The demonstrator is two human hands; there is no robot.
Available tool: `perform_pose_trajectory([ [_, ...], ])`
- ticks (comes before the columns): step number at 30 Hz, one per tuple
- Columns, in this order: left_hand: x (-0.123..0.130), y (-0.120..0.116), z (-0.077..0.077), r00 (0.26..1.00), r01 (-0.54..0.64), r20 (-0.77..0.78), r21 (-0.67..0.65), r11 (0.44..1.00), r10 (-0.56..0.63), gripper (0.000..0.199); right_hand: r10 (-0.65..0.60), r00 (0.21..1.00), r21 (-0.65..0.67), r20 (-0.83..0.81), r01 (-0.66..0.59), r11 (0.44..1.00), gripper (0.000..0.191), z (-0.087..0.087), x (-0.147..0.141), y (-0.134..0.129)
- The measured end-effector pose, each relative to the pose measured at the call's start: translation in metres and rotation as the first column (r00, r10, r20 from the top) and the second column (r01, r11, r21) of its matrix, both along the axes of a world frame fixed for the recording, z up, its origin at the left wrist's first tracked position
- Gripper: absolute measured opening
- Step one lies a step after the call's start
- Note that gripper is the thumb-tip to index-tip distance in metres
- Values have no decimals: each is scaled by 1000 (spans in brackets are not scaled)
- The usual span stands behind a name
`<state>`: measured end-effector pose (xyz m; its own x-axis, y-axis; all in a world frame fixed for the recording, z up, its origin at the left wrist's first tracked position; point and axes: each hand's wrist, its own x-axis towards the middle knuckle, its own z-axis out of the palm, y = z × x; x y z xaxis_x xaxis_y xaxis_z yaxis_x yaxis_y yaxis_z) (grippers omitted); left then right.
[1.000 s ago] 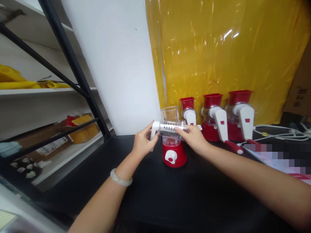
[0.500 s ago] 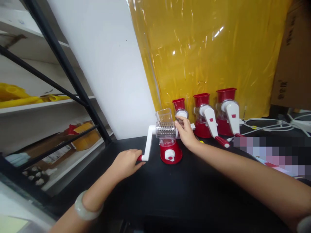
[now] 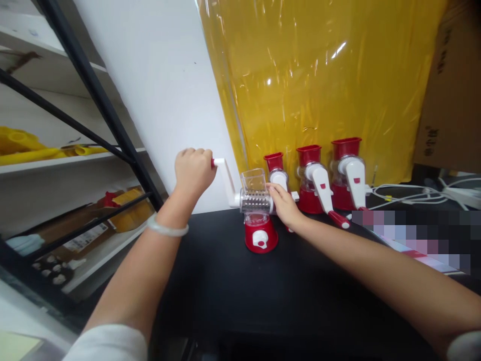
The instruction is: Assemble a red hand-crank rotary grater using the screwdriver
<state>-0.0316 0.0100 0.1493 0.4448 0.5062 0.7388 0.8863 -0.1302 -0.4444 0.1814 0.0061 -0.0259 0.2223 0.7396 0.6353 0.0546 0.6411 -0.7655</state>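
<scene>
A hand-crank rotary grater (image 3: 261, 235) stands upright on the black tabletop, with a red base, a clear housing and a perforated metal drum (image 3: 256, 201). My left hand (image 3: 195, 170) is closed around the red grip of its white crank (image 3: 226, 181), which points up and to the left. Against the right end of the drum housing rests my right hand (image 3: 284, 204), fingers stretched out and touching it. The fingers' far side is hidden. A clear feed chute (image 3: 253, 179) rises above the drum.
Behind and to the right stand similar red graters: one partly covered by my right hand (image 3: 275, 161), a middle one (image 3: 310, 200) and a right one (image 3: 345, 148). White cables (image 3: 406, 193) lie beyond them. A black-framed shelf (image 3: 130, 150) stands left; yellow plastic sheeting (image 3: 319, 75) hangs behind.
My left hand has swung the crank from pointing down to pointing up. My right hand stays against the housing. The view has shifted slightly.
</scene>
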Motion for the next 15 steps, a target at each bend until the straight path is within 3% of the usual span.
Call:
perform_pose_trajectory([
  [3,9,47,-15,1000,-21,19,-95,995,23,28,-2,1000,6,4,2,1000,42,0,0,0],
  [5,6,65,-38,993,-117,-45,-296,948,109,32,-13,1000,7,9,13,1000,42,0,0,0],
  [7,-3,67,-68,989,-141,-97,-397,907,111,26,-30,999,7,17,30,1000,42,1,0,-1],
  [11,-37,27,-117,982,-118,-187,-527,841,20,10,-44,999,11,20,44,999,43,1,-2,-3],
  [13,-55,-6,-124,967,-57,-229,-618,784,-111,10,-37,999,16,10,37,999,42,1,-2,-3],
  [15,-68,-41,-114,954,-22,-240,-649,760,-177,8,-22,1000,16,-8,22,1000,42,1,-2,-3],
])
